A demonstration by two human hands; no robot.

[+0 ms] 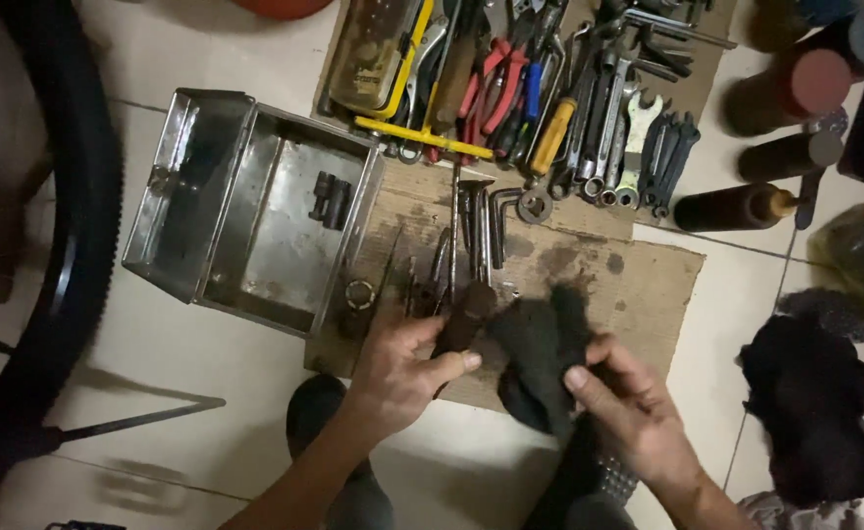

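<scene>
So the left hand point(402, 368) is gripping a dark rusty-looking tool handle point(463, 316), fingers curled round it with the thumb pressing on the near side, right over the near edge of the cardboard sheet point(638, 285) that's lying on the tiled floor point(206, 393). The right hand point(628, 402) is pinching a black rag point(540, 348) between thumb and fingers, and the rag is touching the handle on its right side. Just beyond the hands, a row of hex keys and thin rods point(476, 231) is lying on the cardboard. To the left an open metal toolbox point(255, 211) is sitting with a small dark part inside. At the far side, a big pile of pliers, spanners and screwdrivers point(559, 88) is spreading out. A bike tyre point(69, 245) is curving along the left edge, and another dark rag heap point(810, 412) is sitting at the right
</scene>
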